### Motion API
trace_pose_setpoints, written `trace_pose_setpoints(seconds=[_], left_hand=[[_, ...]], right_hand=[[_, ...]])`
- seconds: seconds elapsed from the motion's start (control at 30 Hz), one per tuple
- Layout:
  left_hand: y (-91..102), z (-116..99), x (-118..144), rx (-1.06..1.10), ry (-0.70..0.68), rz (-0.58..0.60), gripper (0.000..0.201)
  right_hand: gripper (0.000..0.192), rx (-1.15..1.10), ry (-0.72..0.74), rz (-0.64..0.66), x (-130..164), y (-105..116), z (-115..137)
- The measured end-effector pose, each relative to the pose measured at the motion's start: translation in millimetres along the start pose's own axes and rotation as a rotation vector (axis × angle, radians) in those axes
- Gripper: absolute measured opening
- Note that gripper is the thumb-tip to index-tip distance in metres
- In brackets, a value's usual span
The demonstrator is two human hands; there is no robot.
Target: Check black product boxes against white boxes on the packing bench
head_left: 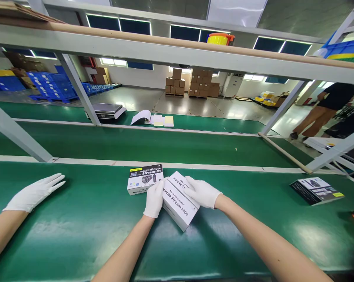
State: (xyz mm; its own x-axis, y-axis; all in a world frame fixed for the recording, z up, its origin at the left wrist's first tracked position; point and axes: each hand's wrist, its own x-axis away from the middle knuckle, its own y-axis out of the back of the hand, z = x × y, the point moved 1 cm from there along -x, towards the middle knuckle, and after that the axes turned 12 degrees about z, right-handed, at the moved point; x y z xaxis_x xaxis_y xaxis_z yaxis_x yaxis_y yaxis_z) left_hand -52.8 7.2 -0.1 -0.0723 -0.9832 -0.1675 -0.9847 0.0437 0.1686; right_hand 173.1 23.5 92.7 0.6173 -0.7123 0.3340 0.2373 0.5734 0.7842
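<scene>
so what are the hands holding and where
Both hold the white box: left hand on its left end, right hand over its top right edge. The other gloved hand lies flat on the table.

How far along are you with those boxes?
Done, it seems: one printed box sits closed on the green belt, next to the hands. In hand: the left hand and right hand grip a tilted white box marked Minute Stream 1000. Probably left: a dark flat pack lies untouched far to the right.
</scene>
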Motion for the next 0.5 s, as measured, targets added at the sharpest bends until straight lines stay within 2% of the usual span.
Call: trace_pose_setpoints(seconds=[0.13, 0.23, 0.27, 0.33, 0.43, 0.5], left_hand=[[-1.4, 2, 1, 0.000, -0.021, -0.022, 0.036], [-1.9, 1, 2, 0.002, -0.017, -0.022, 0.035], [-2.0, -1, 2, -0.002, -0.006, -0.019, 0.035], [-2.0, -4, 1, -0.027, 0.011, -0.010, 0.034], [0.5, -4, -2, -0.107, 0.016, -0.012, 0.035], [5.2, 1, -3, -0.145, 0.031, -0.019, 0.039]], right_hand=[[0.025, -0.001, 0.007, -0.015, -1, -2, -3], [0.030, 0.035, -0.023, -0.052, 1, -1, 4], [0.037, 0.064, -0.035, -0.077, 2, 0, 10], [0.064, 0.132, -0.065, -0.109, 1, 0, 25], [0.109, 0.282, -0.143, -0.026, -5, -7, 51], [0.129, 0.403, -0.232, 0.008, -14, -15, 63]])
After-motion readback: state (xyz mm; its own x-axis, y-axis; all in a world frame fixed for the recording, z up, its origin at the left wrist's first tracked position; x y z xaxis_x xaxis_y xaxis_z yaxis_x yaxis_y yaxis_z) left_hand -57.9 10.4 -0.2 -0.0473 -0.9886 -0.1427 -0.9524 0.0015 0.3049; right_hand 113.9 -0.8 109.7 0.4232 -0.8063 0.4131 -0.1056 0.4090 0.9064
